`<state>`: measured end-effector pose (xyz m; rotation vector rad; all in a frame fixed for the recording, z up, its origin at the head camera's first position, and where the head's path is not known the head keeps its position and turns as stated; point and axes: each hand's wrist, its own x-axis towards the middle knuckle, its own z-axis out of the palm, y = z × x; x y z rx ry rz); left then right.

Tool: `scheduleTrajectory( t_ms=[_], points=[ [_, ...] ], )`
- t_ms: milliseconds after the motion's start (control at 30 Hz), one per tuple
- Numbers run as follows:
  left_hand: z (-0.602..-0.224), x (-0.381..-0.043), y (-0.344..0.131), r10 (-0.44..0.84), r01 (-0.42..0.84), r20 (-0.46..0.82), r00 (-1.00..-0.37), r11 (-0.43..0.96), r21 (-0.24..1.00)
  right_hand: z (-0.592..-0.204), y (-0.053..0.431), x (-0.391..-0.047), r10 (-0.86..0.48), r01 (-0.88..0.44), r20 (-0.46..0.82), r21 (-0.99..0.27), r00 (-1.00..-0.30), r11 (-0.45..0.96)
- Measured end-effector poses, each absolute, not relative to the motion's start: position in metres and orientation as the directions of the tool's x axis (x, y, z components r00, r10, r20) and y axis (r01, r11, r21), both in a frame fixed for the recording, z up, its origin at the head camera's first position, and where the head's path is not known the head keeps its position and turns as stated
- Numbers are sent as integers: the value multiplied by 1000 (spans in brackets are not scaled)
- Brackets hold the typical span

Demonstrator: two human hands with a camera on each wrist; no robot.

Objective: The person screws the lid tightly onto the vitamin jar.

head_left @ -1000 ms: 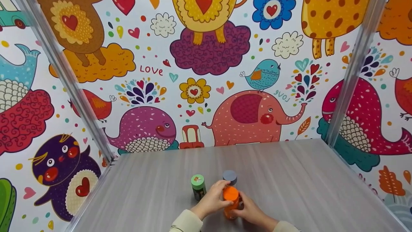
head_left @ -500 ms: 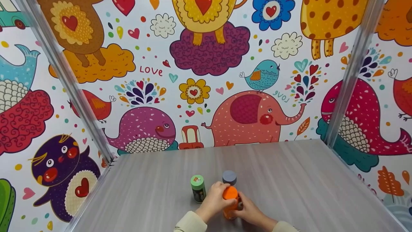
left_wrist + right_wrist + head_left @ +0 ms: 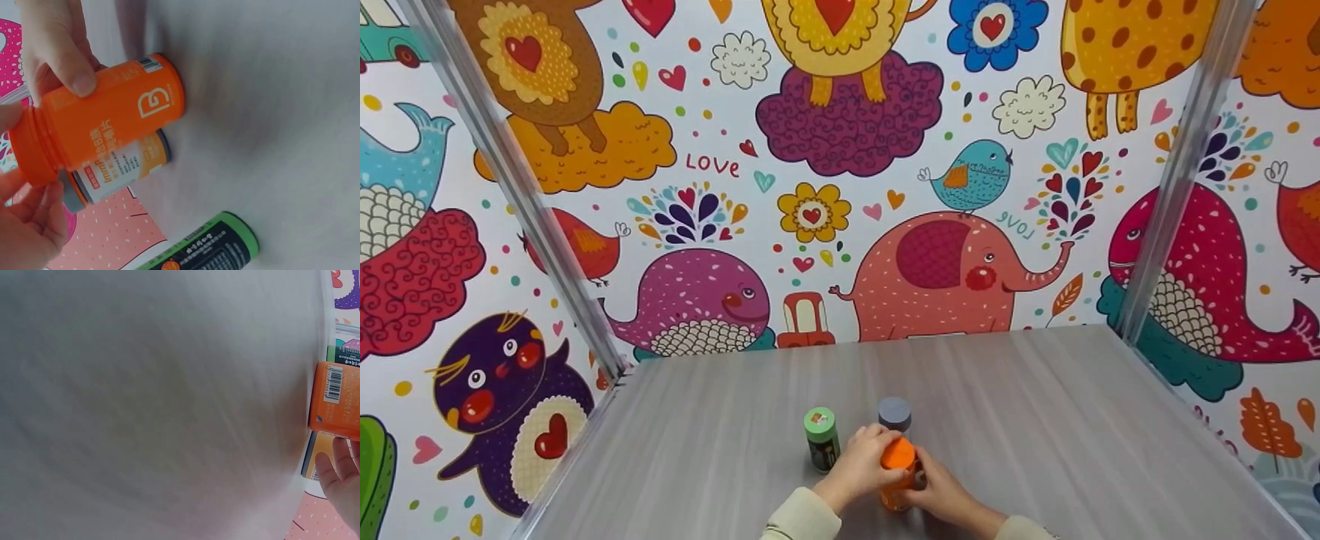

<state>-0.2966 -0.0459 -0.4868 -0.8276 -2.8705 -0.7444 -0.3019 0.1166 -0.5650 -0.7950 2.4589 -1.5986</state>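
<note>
An orange bottle (image 3: 121,107) with an orange lid (image 3: 898,453) stands on the table near the front. My left hand (image 3: 856,466) grips the lid, fingers over its far side and thumb on the near side. My right hand (image 3: 949,491) holds the bottle's body from the right; in the left wrist view its thumb presses on the orange wall. Just behind stands a bottle with a grey lid (image 3: 895,413), its body mostly hidden in the head view but showing an orange and white label (image 3: 121,169) in the left wrist view. Left of my left hand is a dark bottle with a green lid (image 3: 820,422).
The grey wood-grain table (image 3: 720,427) runs back to a wall (image 3: 810,135) printed with cartoon animals. Metal posts stand at its back left (image 3: 525,180) and back right (image 3: 1177,172) corners.
My left hand and sleeve have shifted slightly right, with the fingers moving a little over the orange lid. My right hand and the bottles stay in nearly the same place.
</note>
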Motion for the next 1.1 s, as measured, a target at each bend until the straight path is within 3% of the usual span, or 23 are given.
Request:
scheduleTrajectory(
  t_ms=[367,600,733,1100],
  points=[
    [-485,-297,-49,557,560,143,-818,715,419,-566,119,-302,-470,-402,224,-857,-854,323],
    [-495,-296,-44,330,362,158,-931,763,535,-567,116,-301,-459,-396,227,-864,-859,313],
    [-497,-294,-43,249,299,165,-954,771,563,-567,115,-300,-459,-398,229,-862,-858,314],
    [-500,-293,-52,356,404,202,-913,706,581,-565,117,-303,-463,-383,200,-858,-863,343]
  ],
)
